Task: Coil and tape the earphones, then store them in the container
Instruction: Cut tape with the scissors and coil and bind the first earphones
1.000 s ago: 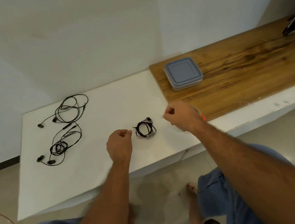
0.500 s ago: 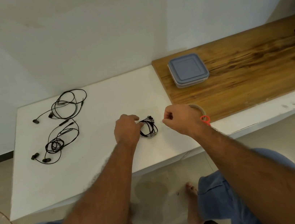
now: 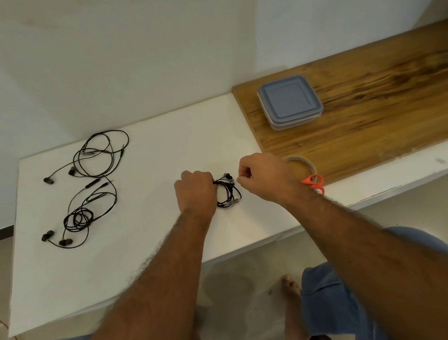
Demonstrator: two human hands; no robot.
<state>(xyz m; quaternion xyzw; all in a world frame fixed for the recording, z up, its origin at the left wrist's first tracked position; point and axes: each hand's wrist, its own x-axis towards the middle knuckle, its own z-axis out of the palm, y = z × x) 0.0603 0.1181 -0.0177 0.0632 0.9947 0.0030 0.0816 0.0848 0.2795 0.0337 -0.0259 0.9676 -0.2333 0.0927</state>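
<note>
Coiled earphones [image 3: 228, 191] on table: left hand [image 3: 195, 192] grasping them, right hand [image 3: 262, 177] clenched just beside

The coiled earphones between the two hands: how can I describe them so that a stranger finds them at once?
On the white table, look near its front edge, just left of the wooden board. The coiled earphones lie there as a small tight bundle, with the left hand touching them. The two other earphones lie loose, far left.
</note>
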